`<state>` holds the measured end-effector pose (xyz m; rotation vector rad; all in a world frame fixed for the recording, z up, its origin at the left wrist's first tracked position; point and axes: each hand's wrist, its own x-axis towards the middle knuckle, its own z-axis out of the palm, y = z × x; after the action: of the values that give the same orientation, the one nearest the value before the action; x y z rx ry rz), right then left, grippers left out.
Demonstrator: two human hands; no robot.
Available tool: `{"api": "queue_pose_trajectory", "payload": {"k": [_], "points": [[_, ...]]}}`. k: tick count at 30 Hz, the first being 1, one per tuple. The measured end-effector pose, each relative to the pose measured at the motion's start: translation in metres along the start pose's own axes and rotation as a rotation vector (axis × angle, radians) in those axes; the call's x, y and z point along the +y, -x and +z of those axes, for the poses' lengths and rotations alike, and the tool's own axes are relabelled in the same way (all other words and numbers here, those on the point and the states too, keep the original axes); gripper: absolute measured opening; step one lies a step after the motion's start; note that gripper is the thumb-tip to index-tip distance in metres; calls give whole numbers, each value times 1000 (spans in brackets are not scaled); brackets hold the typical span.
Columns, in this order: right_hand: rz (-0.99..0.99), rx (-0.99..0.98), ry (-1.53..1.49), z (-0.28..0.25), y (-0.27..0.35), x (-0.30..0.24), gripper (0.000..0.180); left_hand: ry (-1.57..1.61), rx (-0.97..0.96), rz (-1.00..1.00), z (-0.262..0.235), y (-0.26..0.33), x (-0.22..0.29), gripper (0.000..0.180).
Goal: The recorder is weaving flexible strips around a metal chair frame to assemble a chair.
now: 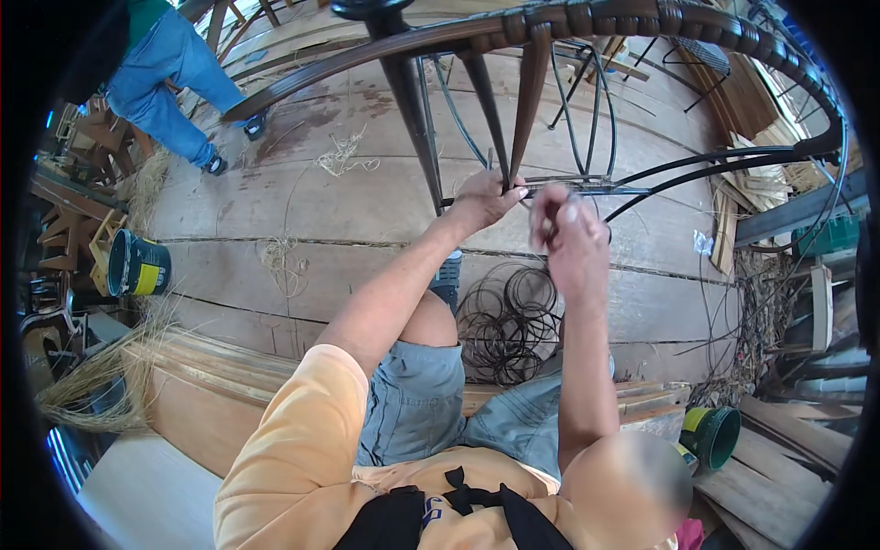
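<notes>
My left hand point(484, 197) clamps the chair frame point(587, 27) at a dark rod point(550, 191). My right hand point(561, 220), just beside, pinches a strand; coiled cane point(507, 321) lies below the frame.

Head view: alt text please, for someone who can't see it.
Seen from above, a seated person in an orange shirt grips a dark chair frame at a thin spindle with the left hand, while the right hand pinches something thin beside it. A coil of dark cane lies on the plank floor below.
</notes>
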<state>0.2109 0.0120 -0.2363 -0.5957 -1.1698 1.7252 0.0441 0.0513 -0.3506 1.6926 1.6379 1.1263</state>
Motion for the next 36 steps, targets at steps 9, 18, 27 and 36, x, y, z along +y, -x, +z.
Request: {"api": "queue_pose_trajectory", "payload": {"k": [9,18,27,36], "points": [[160,70,450,-17,77,54,22,-38,75,11,-16,8,30,23],[-257,13,681,-14,129,72,12,-357,349,-45,-11,100,81,28],[-309,113,874,-33,151,66,11,410,-215,-578,27,80,46,24],[408,-229,1565,-255,262,-136,9,-233,-301,-633,71,55,1,32]]}}
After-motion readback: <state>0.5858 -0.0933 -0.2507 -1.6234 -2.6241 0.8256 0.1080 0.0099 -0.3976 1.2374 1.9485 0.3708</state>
